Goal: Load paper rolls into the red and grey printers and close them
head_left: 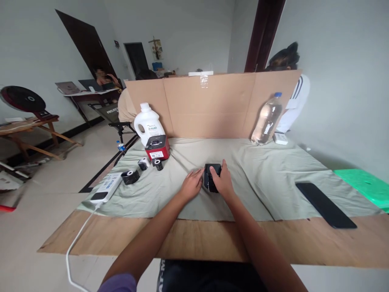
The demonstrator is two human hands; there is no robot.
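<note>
A small black boxy device (208,178) with a glossy top stands on the pale green cloth (240,162), in the middle. My right hand (224,181) grips it from the right, thumb across its top and the other fingers along its far right side. On the other side, my left hand (192,184) lies low on the cloth with its fingers stretched out, the fingertips at the device's left edge. The underside of the device and part of its right side are hidden.
At left are a white jug (148,123), a red-and-black box (157,149), several small rolls including a black roll (130,177), and a white power strip (107,187). A cardboard screen (209,109) closes the back. A water bottle (267,121) and black phone (325,205) are right.
</note>
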